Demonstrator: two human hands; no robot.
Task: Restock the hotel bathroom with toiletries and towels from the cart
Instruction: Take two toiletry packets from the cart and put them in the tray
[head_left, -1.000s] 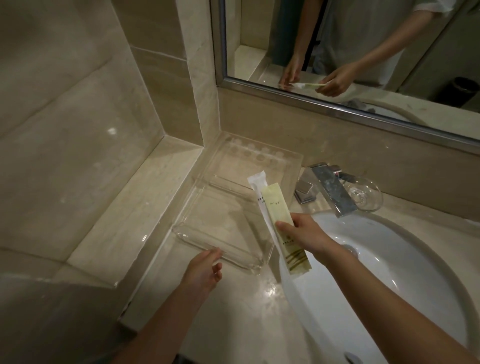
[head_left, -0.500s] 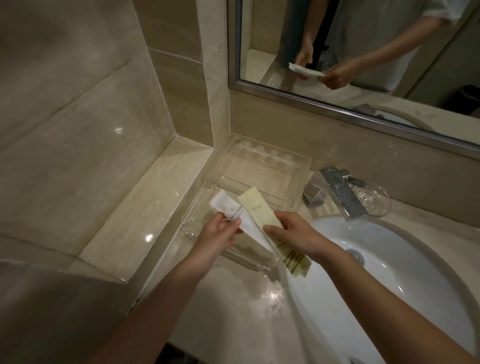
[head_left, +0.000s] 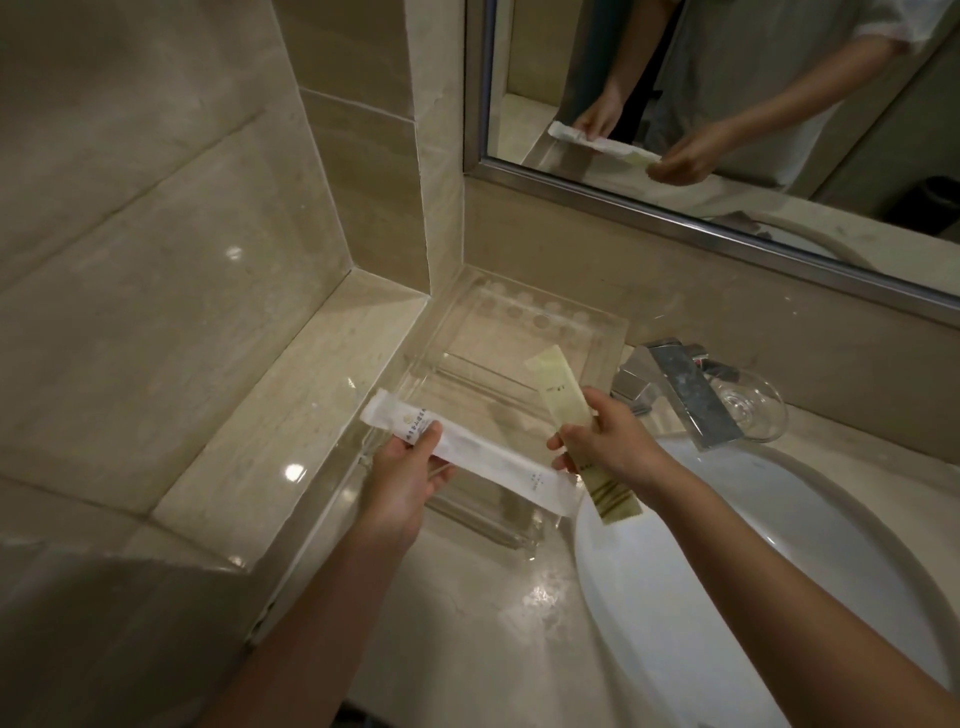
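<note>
**White packet drawn off left; both packets over the tray**

Since half a second ago the white packet (head_left: 467, 457) has been swung clear of the green packet (head_left: 563, 400) and is now held almost crosswise. It is pinched near its left end by the left hand (head_left: 402, 480), thumb on top. The green packet is gripped mid-length by the right hand (head_left: 608, 441), fingers (head_left: 571, 436) curled round it. Whether the white packet's right end is also caught there cannot be told. Both are held above the clear tray (head_left: 545, 306), set in the back-left corner of the surface (head_left: 493, 623).

Risks, as judged:
- The green packet's lower end overhangs the basin (head_left: 779, 545); a slackened grip would likely drop it into the bowl.
- The white packet, carried mostly by one end, may sag or twist and land across the tray's divider.

Around: the faucet (head_left: 685, 395) and a glass dish (head_left: 753, 410) stand just right of the tray along the back edge. Nothing is seen between packets and tray.
</note>
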